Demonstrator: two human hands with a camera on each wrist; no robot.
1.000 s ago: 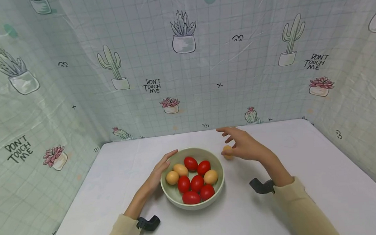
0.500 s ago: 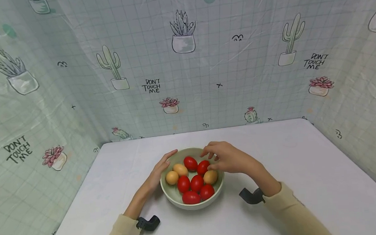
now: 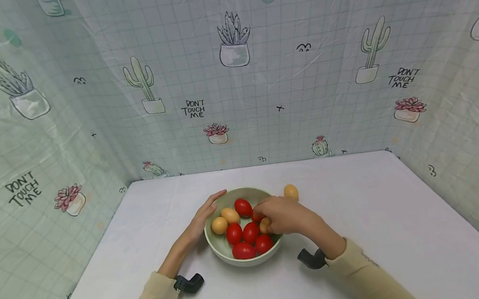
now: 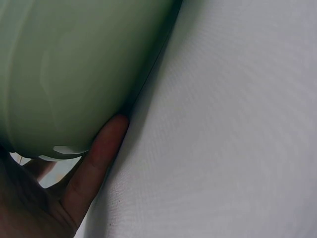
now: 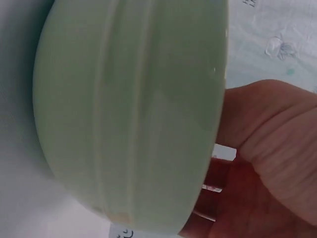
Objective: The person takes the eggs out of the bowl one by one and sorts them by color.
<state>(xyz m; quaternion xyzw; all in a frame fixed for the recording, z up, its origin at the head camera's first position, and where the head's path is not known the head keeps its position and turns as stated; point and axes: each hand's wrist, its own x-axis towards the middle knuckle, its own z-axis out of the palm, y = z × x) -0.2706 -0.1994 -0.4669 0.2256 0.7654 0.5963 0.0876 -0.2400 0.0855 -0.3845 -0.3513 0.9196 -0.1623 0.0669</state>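
Note:
A pale green bowl holds several small red tomatoes and a few yellow ones. My left hand rests against the bowl's left side, its fingers fairly straight along the wall. In the left wrist view, one finger touches the bowl low down by the table. My right hand reaches over the right rim, with fingers curled down around a yellow tomato beside a partly covered red one. The rim hides those fingertips in the right wrist view. Another yellow tomato lies on the table behind the right hand.
The bowl stands on a white-covered table. A patterned curtain hangs along the back and both sides. Dark curved camera mounts sit at both wrists, over tan sleeves.
My right hand has left the yellow tomato on the table, moved left over the rim and lowered into the bowl, where its fingers close around another yellow tomato. My left hand stays put.

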